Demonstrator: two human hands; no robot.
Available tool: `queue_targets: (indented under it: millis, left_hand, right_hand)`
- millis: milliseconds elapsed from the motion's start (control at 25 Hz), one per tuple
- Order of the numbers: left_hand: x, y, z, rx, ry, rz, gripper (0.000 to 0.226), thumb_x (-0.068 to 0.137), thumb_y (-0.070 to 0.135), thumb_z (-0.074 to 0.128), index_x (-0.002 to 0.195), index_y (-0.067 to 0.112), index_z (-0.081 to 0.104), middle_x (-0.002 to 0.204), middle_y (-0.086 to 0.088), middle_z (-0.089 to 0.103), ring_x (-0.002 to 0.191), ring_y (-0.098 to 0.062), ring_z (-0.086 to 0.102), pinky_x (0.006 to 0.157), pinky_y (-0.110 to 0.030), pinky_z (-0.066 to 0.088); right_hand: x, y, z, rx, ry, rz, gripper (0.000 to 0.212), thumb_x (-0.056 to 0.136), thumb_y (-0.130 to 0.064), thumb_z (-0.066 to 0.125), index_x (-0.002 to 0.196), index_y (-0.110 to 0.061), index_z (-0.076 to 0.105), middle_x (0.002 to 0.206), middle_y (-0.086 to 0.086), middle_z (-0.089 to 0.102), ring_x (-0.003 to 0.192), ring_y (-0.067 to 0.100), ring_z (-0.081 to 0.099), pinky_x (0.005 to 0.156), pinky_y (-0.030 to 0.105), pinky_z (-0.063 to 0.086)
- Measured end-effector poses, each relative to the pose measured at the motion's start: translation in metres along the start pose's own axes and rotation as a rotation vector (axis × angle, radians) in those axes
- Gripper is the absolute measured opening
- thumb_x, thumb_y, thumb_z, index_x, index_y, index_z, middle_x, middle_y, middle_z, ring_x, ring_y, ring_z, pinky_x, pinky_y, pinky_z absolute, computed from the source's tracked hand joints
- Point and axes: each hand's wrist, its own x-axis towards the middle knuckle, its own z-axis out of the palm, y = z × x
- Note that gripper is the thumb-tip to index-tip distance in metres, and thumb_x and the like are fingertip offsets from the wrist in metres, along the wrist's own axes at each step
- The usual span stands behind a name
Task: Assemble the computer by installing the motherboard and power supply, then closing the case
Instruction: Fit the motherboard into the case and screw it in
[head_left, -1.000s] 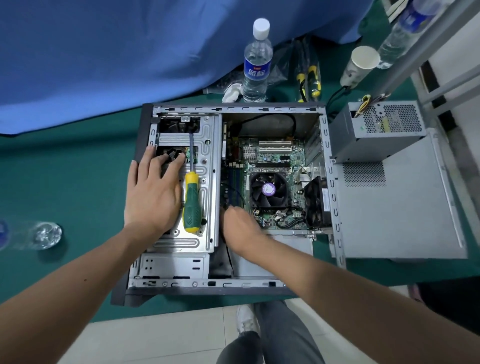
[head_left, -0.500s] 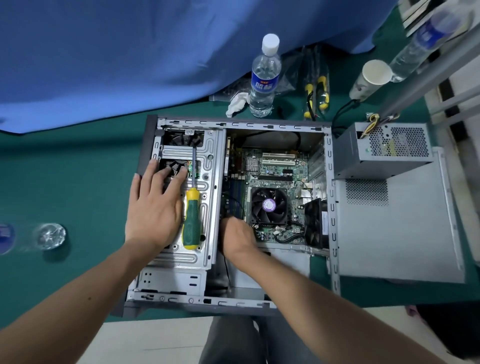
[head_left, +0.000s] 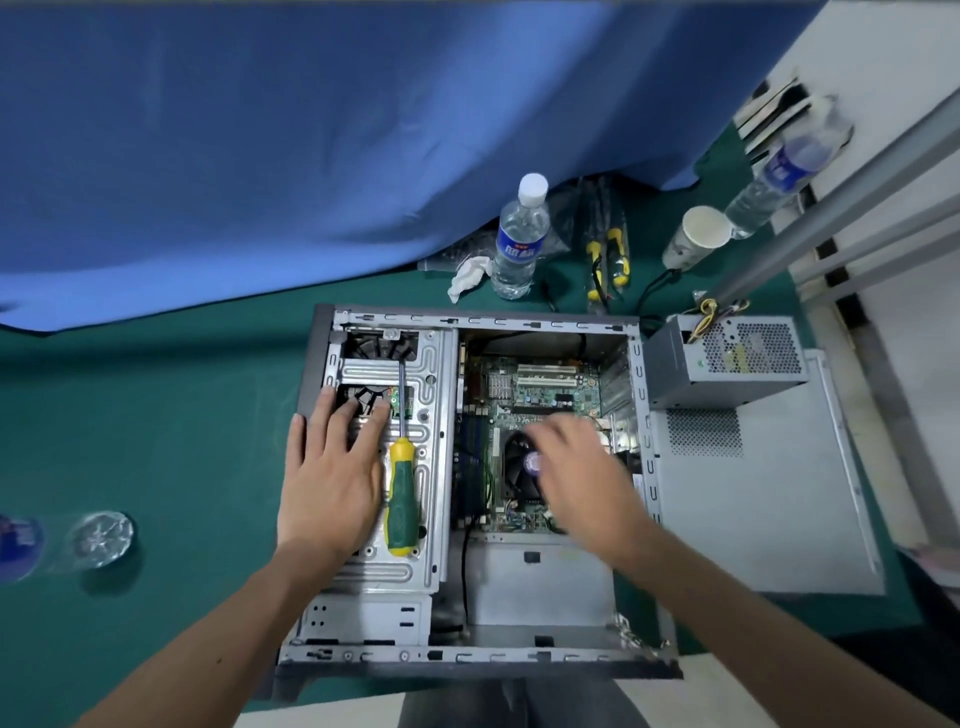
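The open computer case (head_left: 644, 467) lies on its side on the green counter (head_left: 156, 441), with the motherboard (head_left: 540, 395) seated inside its right half and the power supply (head_left: 727, 364) still outside, standing just beyond the case's right wall on the detached side panel (head_left: 753, 493). The left hand (head_left: 332, 467) lies flat, fingers straight, on the metal drive cage (head_left: 431, 415) beside a green-and-yellow screwdriver (head_left: 401, 493) resting there, while the right hand (head_left: 576, 467), blurred, hovers over the cooler fan (head_left: 519, 467) with fingers loosely spread and nothing seen in it. Behind the case stand a water bottle (head_left: 519, 239) and a paper cup (head_left: 696, 236).
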Motion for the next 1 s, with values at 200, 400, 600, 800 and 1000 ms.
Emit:
queue_targets:
  millis: [200, 400, 600, 800, 1000]
  left_hand:
    - [0.000, 0.002, -0.006, -0.020, -0.048, -0.013, 0.055, 0.097, 0.028, 0.030, 0.150, 0.023, 0.040, 0.145, -0.017, 0.048, 0.149, -0.034, 0.017, 0.120, -0.053, 0.014]
    - [0.003, 0.002, -0.019, -0.121, -0.092, -0.025, 0.054, 0.092, 0.025, 0.036, 0.143, 0.022, 0.051, 0.141, -0.017, 0.049, 0.145, -0.035, 0.029, 0.116, -0.050, 0.018]
    - [0.076, -0.003, -0.042, -0.280, 0.050, -0.110, 0.040, 0.093, 0.011, 0.054, 0.133, 0.014, 0.056, 0.141, -0.019, 0.042, 0.132, -0.035, 0.038, 0.105, -0.051, 0.029]
    - [0.151, 0.005, -0.025, -0.157, -0.015, -0.126, 0.041, 0.105, 0.032, 0.029, 0.134, 0.014, 0.053, 0.137, -0.015, 0.049, 0.132, -0.032, 0.041, 0.113, -0.052, 0.021]
    - [0.151, 0.007, -0.011, -0.030, 0.000, -0.099, 0.042, 0.103, 0.036, 0.017, 0.108, 0.013, 0.053, 0.099, -0.012, 0.058, 0.096, -0.034, 0.052, 0.105, -0.054, 0.029]
  right_hand:
    - [0.007, 0.054, -0.033, 0.013, 0.146, 0.413, 0.074, 0.098, -0.026, 0.053, 0.157, -0.014, 0.011, 0.156, 0.010, 0.029, 0.142, 0.025, 0.027, 0.119, 0.042, 0.027]
    - [0.005, 0.060, -0.017, -0.009, 0.222, 0.364, 0.072, 0.099, -0.018, 0.046, 0.157, -0.011, 0.003, 0.143, 0.010, 0.044, 0.127, 0.024, 0.041, 0.110, 0.040, 0.038]
    - [0.003, 0.061, -0.012, -0.001, 0.241, 0.372, 0.069, 0.099, -0.015, 0.044, 0.157, -0.009, 0.008, 0.141, 0.010, 0.047, 0.126, 0.024, 0.043, 0.111, 0.042, 0.038]
    - [0.007, 0.063, -0.013, 0.051, 0.220, 0.353, 0.071, 0.097, -0.020, 0.051, 0.156, -0.007, 0.014, 0.143, 0.010, 0.045, 0.128, 0.025, 0.041, 0.111, 0.043, 0.036]
    - [0.029, 0.072, -0.040, 0.083, 0.301, 0.272, 0.054, 0.096, -0.030, 0.051, 0.143, -0.004, 0.043, 0.138, 0.010, 0.049, 0.130, 0.024, 0.043, 0.113, 0.039, 0.034]
